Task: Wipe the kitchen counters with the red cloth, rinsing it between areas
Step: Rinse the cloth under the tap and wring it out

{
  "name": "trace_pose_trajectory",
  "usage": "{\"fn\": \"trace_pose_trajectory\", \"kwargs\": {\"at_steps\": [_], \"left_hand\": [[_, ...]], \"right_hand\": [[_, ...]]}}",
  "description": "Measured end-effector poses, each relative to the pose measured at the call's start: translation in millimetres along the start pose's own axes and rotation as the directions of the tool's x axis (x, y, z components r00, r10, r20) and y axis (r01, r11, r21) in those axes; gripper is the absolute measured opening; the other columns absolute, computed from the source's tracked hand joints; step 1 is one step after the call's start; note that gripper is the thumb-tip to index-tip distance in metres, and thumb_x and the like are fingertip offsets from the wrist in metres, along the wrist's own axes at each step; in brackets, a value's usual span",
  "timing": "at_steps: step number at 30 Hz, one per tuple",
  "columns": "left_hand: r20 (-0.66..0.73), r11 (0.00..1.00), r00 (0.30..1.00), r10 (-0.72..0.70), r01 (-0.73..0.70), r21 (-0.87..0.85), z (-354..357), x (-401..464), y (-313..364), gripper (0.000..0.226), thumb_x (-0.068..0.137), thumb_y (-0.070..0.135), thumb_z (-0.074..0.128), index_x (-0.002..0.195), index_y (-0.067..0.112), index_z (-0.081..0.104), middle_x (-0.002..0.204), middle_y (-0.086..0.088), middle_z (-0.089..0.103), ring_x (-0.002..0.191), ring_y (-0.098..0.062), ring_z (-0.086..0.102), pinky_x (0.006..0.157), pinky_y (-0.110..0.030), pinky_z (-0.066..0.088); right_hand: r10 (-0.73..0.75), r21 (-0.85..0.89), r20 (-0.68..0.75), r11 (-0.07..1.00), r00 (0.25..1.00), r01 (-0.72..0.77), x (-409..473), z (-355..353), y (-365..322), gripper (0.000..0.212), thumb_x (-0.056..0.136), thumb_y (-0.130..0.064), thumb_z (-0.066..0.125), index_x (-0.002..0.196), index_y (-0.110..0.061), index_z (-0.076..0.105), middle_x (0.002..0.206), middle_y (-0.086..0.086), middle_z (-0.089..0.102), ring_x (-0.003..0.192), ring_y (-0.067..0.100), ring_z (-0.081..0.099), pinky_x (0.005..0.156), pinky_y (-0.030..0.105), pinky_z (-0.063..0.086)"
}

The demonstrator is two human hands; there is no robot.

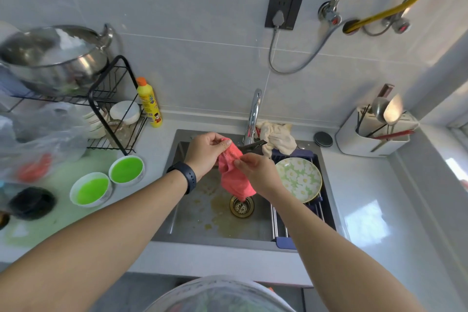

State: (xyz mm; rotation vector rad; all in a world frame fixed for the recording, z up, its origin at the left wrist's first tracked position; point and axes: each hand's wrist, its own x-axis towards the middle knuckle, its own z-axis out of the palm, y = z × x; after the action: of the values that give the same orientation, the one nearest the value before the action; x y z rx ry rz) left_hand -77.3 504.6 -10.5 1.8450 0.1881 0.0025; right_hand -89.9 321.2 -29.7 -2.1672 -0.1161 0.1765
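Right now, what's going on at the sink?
A person holds a red terry cloth over the stainless steel sink, under the chrome faucet. The left hand pinches its top edge, the right hand grips the side, and the cloth hangs above the brass drain. No running water is visible. Yellowish residue sits on the basin floor. A green floral plate rests on the roll-up rack at the sink's right.

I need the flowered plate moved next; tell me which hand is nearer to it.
Right. The right hand pinches the red cloth just beside the green flowered plate; the left hand grips beyond it.
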Motion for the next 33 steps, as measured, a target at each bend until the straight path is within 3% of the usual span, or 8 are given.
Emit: {"fn": "trace_pose_trajectory", "kwargs": {"at_steps": [3, 9, 14, 18, 23, 27, 29, 33], "left_hand": [[-0.025, 0.996, 0.999, -0.038, 0.036, -0.08, 1, 2, 3, 0.008, 0.091, 0.028, 0.079, 0.091, 0.02, 0.077, 0.088, -0.002, 0.079, 0.089, -0.021, 0.076, 0.081, -0.043, 0.063], [0.117, 0.904, 0.984, -0.136, 0.172, -0.391, 6, -4, 13, 0.007, 0.092, 0.021, 0.076, 0.098, 0.016, 0.077, 0.093, -0.005, 0.078, 0.088, -0.023, 0.072, 0.077, -0.033, 0.057], [0.211, 0.999, 0.977, 0.041, -0.041, -0.003, -3, -4, 25, 0.017, 0.1, 0.012, 0.059, 0.099, 0.018, 0.075, 0.088, 0.005, 0.074, 0.081, -0.005, 0.068, 0.075, -0.021, 0.052], [0.359, 0.932, 0.922, 0.144, -0.248, 0.264, -4, -3, 40, 0.023, 0.102, 0.006, 0.048, 0.101, 0.009, 0.071, 0.088, 0.0, 0.069, 0.074, 0.0, 0.059, 0.064, -0.005, 0.042], [0.327, 0.889, 0.919, 0.219, -0.326, 0.322, -1, 5, 42, 0.019, 0.107, 0.018, 0.048, 0.111, 0.018, 0.066, 0.095, 0.009, 0.066, 0.086, -0.001, 0.059, 0.073, -0.02, 0.041], [0.396, 0.974, 0.913, 0.094, -0.167, 0.152, -1, 1, 23, 0.054, 0.088, 0.051, 0.074, 0.134, 0.033, 0.053, 0.117, 0.007, 0.067, 0.106, -0.008, 0.066, 0.091, -0.029, 0.055], [0.456, 0.978, 0.89, 0.008, -0.101, 0.181, 3, -1, 12, 0.067, 0.079, 0.042, 0.087, 0.135, 0.036, 0.052, 0.118, 0.003, 0.068, 0.107, -0.015, 0.069, 0.093, -0.038, 0.059], [0.401, 0.962, 0.916, -0.024, -0.088, 0.259, 6, 4, 9, 0.034, 0.083, 0.029, 0.085, 0.113, 0.03, 0.069, 0.105, 0.009, 0.074, 0.098, -0.011, 0.07, 0.096, -0.046, 0.057]], "right_hand": [[-0.043, -0.011, -0.049, 0.999, 0.998, 0.042, -1, -4, -7, 0.016, 0.098, -0.035, 0.069, 0.1, -0.024, 0.081, 0.082, -0.01, 0.076, 0.075, 0.002, 0.067, 0.069, 0.02, 0.05], [0.031, 0.243, -0.051, 0.97, 0.998, -0.018, 0, -13, -13, 0.023, 0.094, -0.047, 0.067, 0.093, -0.028, 0.081, 0.085, -0.003, 0.079, 0.088, 0.024, 0.076, 0.084, 0.051, 0.061], [-0.175, -0.115, 0.061, 0.977, 0.983, 0.181, 3, -27, -17, 0.029, 0.098, -0.044, 0.064, 0.096, -0.019, 0.078, 0.087, 0.0, 0.076, 0.08, 0.011, 0.07, 0.075, 0.037, 0.058], [-0.202, -0.184, 0.061, 0.96, 0.978, 0.21, 10, -39, -20, 0.052, 0.091, -0.036, 0.077, 0.138, -0.031, 0.056, 0.114, -0.017, 0.059, 0.09, 0.002, 0.064, 0.078, 0.021, 0.053], [-0.13, -0.177, 0.089, 0.974, 0.987, 0.145, 9, -36, -16, 0.013, 0.098, -0.036, 0.066, 0.091, -0.025, 0.066, 0.086, -0.003, 0.067, 0.078, 0.015, 0.063, 0.069, 0.031, 0.047], [-0.129, -0.023, 0.02, 0.991, 0.991, 0.129, 3, -37, -12, 0.014, 0.102, -0.029, 0.062, 0.096, -0.017, 0.064, 0.081, 0.002, 0.065, 0.067, 0.011, 0.054, 0.063, 0.027, 0.043], [-0.113, 0.038, 0.017, 0.993, 0.994, 0.112, 2, -39, -12, 0.014, 0.103, -0.028, 0.062, 0.099, -0.015, 0.066, 0.085, 0.007, 0.066, 0.07, 0.009, 0.054, 0.063, 0.024, 0.043], [-0.025, 0.16, 0.013, 0.987, 1.0, 0.022, 0, -43, 1, 0.013, 0.103, -0.031, 0.061, 0.095, -0.023, 0.068, 0.085, 0.005, 0.068, 0.077, 0.01, 0.059, 0.069, 0.033, 0.048]]}}
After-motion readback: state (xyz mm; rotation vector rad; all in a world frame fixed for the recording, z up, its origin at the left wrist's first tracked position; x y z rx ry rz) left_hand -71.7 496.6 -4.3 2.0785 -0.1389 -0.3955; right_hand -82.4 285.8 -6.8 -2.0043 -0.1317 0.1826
